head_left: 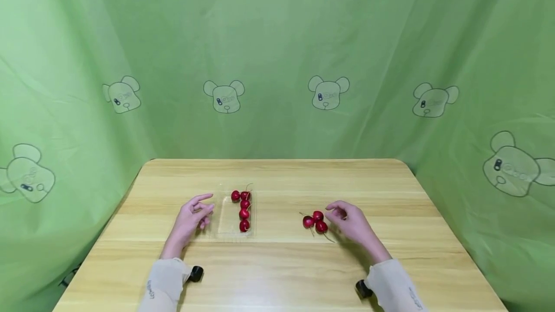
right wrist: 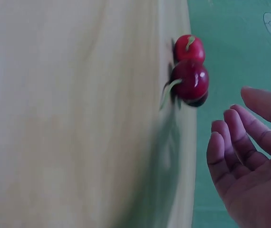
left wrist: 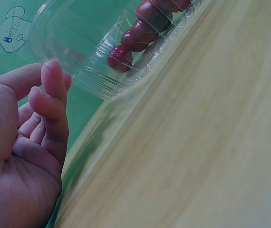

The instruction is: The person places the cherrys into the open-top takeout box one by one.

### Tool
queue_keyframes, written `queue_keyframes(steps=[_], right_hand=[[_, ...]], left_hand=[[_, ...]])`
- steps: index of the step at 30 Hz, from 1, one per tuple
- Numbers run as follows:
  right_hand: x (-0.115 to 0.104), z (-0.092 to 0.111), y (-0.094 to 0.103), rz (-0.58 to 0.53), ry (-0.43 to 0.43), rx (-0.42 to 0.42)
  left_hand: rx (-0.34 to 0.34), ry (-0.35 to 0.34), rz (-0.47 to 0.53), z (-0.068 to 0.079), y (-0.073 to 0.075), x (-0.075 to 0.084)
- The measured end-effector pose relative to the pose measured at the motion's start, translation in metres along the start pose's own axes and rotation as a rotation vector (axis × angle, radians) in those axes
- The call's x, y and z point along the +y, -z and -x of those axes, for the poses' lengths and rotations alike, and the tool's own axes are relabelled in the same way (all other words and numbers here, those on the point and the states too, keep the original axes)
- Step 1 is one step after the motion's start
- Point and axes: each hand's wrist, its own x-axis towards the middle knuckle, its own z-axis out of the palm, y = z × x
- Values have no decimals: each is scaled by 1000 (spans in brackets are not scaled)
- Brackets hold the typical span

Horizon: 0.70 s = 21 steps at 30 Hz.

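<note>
A clear plastic container [head_left: 227,215] lies left of the table's middle. Several dark red cherries [head_left: 244,214] are lined up along its right side, some with stems. Just beside the container's left edge is my left hand [head_left: 191,217], its fingers loosely bent and holding nothing; whether a fingertip touches the plastic I cannot tell. To the right, three loose cherries [head_left: 321,227] with stems sit clustered on the wood. My right hand [head_left: 350,224] hovers at their right, fingers relaxed and apart from the fruit. In the right wrist view, the nearest cherry [right wrist: 191,80] partly hides another.
The wooden table [head_left: 277,273] has rounded far corners. A green curtain [head_left: 277,37] printed with bear heads surrounds it at the back and sides. Black devices are strapped at both wrists, the left one [head_left: 196,274] close above the tabletop.
</note>
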Motion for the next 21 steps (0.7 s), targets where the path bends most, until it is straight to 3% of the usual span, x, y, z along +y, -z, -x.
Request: queue_keyframes(steps=[12, 21], right_hand=[[16, 21, 0, 10, -89, -116], [20, 21, 0, 29, -40, -170]], left_hand=[[-2, 0, 3, 2, 0, -2], [8, -4, -3, 0, 0, -1]])
